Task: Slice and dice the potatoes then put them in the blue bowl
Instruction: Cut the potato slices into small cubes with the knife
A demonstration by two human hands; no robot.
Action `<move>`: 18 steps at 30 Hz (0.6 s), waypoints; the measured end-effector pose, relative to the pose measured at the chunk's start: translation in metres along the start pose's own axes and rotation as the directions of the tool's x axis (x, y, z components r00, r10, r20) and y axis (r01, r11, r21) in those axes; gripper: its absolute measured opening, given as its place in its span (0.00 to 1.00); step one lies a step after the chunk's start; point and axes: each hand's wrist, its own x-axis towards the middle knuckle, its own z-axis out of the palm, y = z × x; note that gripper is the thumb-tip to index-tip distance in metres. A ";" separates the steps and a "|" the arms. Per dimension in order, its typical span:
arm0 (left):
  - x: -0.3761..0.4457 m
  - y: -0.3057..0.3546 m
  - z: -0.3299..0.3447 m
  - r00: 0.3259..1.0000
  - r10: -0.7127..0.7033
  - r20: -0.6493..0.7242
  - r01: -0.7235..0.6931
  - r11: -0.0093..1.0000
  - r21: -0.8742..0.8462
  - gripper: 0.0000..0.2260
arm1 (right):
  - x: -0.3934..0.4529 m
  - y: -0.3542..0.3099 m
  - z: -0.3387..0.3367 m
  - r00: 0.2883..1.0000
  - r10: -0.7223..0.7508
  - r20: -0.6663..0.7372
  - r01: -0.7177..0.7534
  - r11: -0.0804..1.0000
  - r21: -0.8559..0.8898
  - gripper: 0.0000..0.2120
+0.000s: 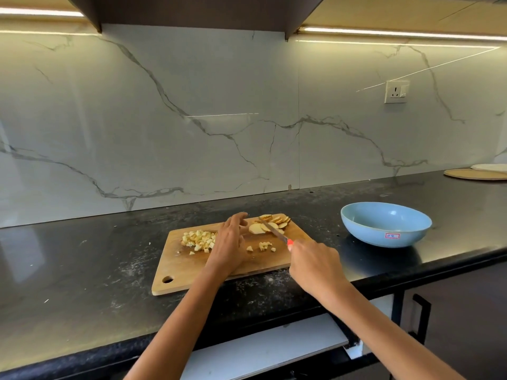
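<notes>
A wooden cutting board (192,272) lies on the black counter. A heap of diced potato (199,240) sits at its left and a few loose cubes (264,246) lie near the middle. Round potato slices (270,224) are piled at the far right corner. My left hand (229,244) hovers over the board between the dice and the slices, fingers spread, holding nothing. My right hand (315,266) grips a knife (275,232) with a red handle, its blade resting across the slices. The blue bowl (385,224) stands to the right of the board, with nothing inside.
The black counter (82,270) runs left to right against a marble backsplash. A round wooden board (476,174) and a white plate (489,167) lie at the far right. A wall socket (396,91) is above the bowl. A cabinet handle (422,314) sits below the counter edge.
</notes>
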 end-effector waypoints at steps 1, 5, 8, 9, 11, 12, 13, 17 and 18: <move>0.000 -0.001 0.001 1.000 -0.011 -0.021 0.011 1.000 -0.020 0.20 | 0.003 0.004 0.000 1.000 0.017 0.005 -0.017 1.000 0.020 0.13; 0.005 0.003 0.004 0.995 0.047 0.086 -0.045 0.999 -0.021 0.13 | 0.019 0.016 0.015 0.998 0.053 -0.020 -0.050 0.988 0.148 0.16; 0.010 0.018 0.011 0.955 0.149 0.256 -0.130 0.987 -0.089 0.14 | 0.038 0.017 0.036 0.989 -0.007 -0.146 0.053 0.949 0.311 0.16; 0.013 0.022 0.014 0.936 0.187 0.298 -0.169 0.982 -0.088 0.14 | 0.046 0.014 0.042 0.981 -0.018 -0.191 0.090 0.922 0.377 0.15; 0.016 0.025 0.020 0.911 0.222 0.347 -0.211 0.975 -0.071 0.11 | 0.065 0.008 0.053 0.960 -0.012 -0.280 0.150 0.865 0.478 0.17; 0.018 0.024 0.021 0.911 0.225 0.346 -0.216 0.974 -0.066 0.10 | 0.075 0.004 0.057 0.948 -0.003 -0.317 0.172 0.845 0.506 0.18; 0.020 0.023 0.022 0.914 0.228 0.337 -0.221 0.973 -0.059 0.09 | 0.084 0.001 0.059 0.938 0.005 -0.347 0.189 0.831 0.523 0.20; 0.028 0.002 0.017 0.911 0.215 0.352 -0.256 0.964 0.073 0.08 | 0.121 -0.013 0.067 0.896 0.023 -0.444 0.250 0.800 0.546 0.20; 0.031 -0.005 0.013 0.912 0.194 0.361 -0.251 0.961 0.119 0.08 | 0.128 -0.013 0.069 0.889 0.043 -0.455 0.245 0.796 0.553 0.20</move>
